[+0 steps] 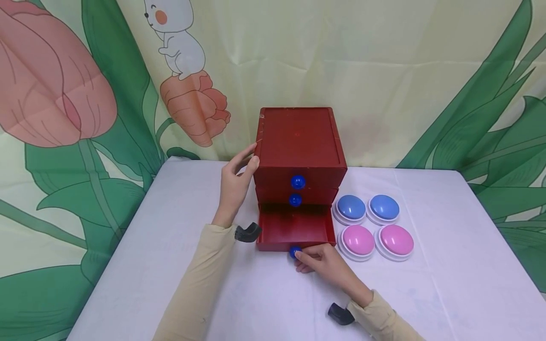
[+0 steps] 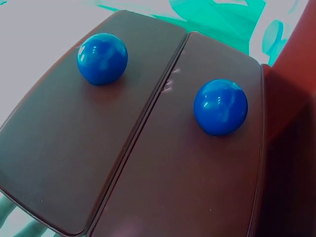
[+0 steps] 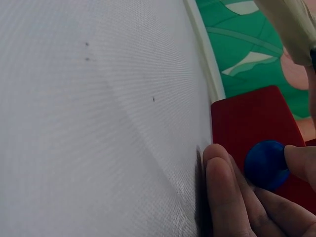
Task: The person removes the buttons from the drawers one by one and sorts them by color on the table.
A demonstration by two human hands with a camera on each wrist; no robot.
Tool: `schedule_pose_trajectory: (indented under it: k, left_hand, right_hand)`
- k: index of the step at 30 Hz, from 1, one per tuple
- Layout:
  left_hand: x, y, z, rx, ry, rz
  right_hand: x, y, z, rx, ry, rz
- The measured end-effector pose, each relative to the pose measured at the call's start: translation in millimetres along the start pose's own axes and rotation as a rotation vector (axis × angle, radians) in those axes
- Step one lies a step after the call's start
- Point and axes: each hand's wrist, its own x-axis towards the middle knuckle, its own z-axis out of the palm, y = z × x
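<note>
A dark red drawer cabinet (image 1: pixel 296 137) stands near the back of the table. Its bottom drawer (image 1: pixel 294 229) is pulled out, and its floor shows bare. My right hand (image 1: pixel 328 265) pinches the blue knob (image 3: pixel 265 165) on that drawer's front, with the thumb on one side of it. Against the cabinet's left side rests my left hand (image 1: pixel 236 184), fingers extended and thumb near the front edge. The top drawer's knob (image 2: pixel 102 58) and the middle drawer's knob (image 2: pixel 220 107) are also blue balls; both those drawers are closed.
To the right of the cabinet are two blue push lights (image 1: pixel 351 207) and two pink ones (image 1: pixel 358 240), all on white round bases. The white-covered table (image 1: pixel 452 265) reaches back to a curtain (image 1: pixel 384 85) printed with plants and a rabbit.
</note>
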Motion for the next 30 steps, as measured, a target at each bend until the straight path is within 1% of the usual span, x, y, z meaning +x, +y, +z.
schedule_pose_trajectory:
  k: [8,18,24,30]
  left_hand:
    - [0.3,-0.5,0.0,-0.009,-0.001,-0.004]
    - [0.8,0.8,1.0,-0.008,-0.002,0.001]
    - [0.9,1.3,0.5,-0.002,0.004,0.0]
    - [0.0,1.2,0.3,0.002,-0.001,-0.004]
  right_hand:
    - [0,-2,0,0.024,0.011,0.009]
    - [8,-1,-4,0.006,0.032,0.012]
    - [16,1,-7,0.003,0.024,-0.002]
    - [21,4,-10,0.033,0.029,-0.033]
